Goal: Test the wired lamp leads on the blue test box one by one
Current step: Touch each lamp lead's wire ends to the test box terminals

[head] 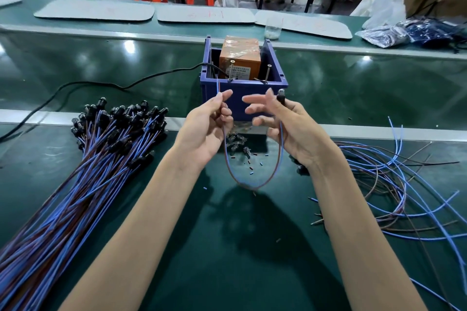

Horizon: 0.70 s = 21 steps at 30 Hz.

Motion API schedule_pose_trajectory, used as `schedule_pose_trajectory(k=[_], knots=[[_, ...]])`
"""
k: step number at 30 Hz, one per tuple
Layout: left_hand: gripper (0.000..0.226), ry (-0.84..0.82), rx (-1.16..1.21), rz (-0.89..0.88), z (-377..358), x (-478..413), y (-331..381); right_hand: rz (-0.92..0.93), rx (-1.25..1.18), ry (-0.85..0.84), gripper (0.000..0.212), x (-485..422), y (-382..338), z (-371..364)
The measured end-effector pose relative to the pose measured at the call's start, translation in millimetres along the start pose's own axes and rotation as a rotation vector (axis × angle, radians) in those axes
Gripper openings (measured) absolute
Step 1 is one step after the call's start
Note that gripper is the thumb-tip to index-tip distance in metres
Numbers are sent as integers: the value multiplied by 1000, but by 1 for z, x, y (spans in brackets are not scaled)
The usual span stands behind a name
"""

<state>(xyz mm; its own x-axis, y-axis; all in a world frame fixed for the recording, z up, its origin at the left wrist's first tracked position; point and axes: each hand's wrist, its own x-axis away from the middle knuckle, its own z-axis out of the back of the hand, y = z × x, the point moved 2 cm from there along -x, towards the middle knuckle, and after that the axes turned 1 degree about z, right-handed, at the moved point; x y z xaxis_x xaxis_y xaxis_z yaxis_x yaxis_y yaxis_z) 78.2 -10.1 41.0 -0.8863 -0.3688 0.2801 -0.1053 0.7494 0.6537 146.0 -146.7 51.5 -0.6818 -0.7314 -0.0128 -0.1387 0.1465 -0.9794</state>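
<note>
Mid-task, seemingly: one lead (252,184) looped just before the blue test box (242,98), ends pinched in left hand (207,126), lamp (281,94) held in right hand (288,131), not yet on the box's pins. Large bundle (108,144) left of the box (tested or waiting, unclear).

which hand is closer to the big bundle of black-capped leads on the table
Left. The left hand is just right of the bundle, pinching one lead by its wire ends; the right hand is farther right, holding that lead's lamp end.
</note>
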Motion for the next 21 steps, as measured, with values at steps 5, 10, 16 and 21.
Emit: schedule_pose_trajectory(k=[5,10,16,21], knots=[[19,18,-100,-2,-2,6,-3,27,13,29,25,-1,2,-1],[25,-39,-174,-33,-12,12,-11,-64,-33,130,21,-2,10,-9],[24,-90,-221,-98,-17,15,-18,-14,155,135,16,0,12,-26],[18,-16,-191,-101,-13,10,-19,20,65,220,8,0,10,-32]])
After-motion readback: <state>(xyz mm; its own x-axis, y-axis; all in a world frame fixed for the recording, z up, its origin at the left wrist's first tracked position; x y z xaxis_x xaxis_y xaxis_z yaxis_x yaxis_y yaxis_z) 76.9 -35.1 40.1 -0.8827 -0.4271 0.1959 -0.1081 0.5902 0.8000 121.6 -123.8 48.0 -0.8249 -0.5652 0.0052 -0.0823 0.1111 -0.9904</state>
